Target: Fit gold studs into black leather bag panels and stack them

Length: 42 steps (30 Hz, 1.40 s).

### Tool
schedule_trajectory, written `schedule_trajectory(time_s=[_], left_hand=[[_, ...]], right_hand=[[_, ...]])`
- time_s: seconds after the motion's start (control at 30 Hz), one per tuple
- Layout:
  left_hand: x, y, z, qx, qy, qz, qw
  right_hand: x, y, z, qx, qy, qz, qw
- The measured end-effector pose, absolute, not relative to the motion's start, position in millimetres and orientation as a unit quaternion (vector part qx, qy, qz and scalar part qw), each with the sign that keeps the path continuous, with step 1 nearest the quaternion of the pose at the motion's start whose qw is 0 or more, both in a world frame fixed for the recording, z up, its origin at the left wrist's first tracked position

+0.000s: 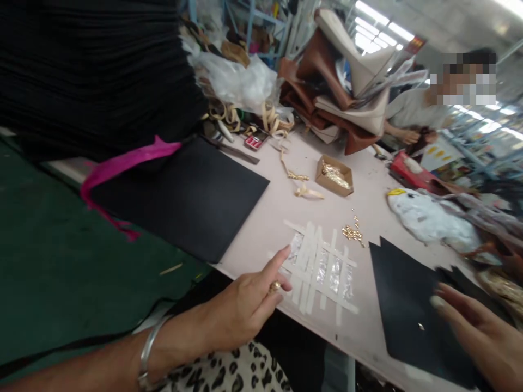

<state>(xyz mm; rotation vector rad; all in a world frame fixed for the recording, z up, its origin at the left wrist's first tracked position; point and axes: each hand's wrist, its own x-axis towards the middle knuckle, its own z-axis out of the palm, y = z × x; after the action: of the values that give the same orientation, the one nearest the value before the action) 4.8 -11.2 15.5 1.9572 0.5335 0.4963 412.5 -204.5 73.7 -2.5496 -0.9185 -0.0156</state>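
Along the near edge of the bench (263,220), white strips (312,267) are lying

I'm watching the left hand (249,305) pointing there, index straight, others half curled, empty. Over black sheets (408,294) the right hand (482,329) is hovering, fingers bent; I cannot tell its grip. Beyond, gold pieces (352,234) are lying.

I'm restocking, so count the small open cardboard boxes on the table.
1: the cardboard box, beyond the loose gold pieces and holding similar ones; others may hide behind the brown-and-cream pile.
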Motion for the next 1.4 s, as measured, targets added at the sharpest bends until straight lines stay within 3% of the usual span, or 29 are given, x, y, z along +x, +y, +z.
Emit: schedule_trajectory(time_s=[0.13,0.27,0.5,0.6,0.93,1.23,1.4], left_hand=[[-2.4,-4.9,17.7,0.801,0.234,0.198,0.514],[-9.7,-1.9,17.5,0.807,0.244,0.237,0.482],[-20.1,-1.7,6.1,0.862,0.277,0.302,0.298],[-23.3,-2.6,2.5,0.871,0.267,0.313,0.267],[-31.5,-3.7,-10.3,0.859,0.240,0.299,0.340],[-25.5,9.3,5.0,0.762,0.292,0.256,0.518],[-22.3,9.2,7.9,0.784,0.297,0.245,0.486]], right_hand=[[279.4,-143.8,57.6,-0.772,-0.540,0.146,0.301],[182.8,-95.2,60.6,-0.654,-0.665,0.174,0.317],[133.0,-68.9,46.5,-0.671,-0.626,0.219,0.331],[120.6,-63.8,40.7,-0.698,-0.574,0.251,0.346],[120.3,-60.3,23.6,-0.713,-0.494,0.335,0.368],[132.5,-62.2,19.7,-0.680,-0.541,0.278,0.409],[138.2,-61.9,21.7,-0.691,-0.523,0.305,0.394]])
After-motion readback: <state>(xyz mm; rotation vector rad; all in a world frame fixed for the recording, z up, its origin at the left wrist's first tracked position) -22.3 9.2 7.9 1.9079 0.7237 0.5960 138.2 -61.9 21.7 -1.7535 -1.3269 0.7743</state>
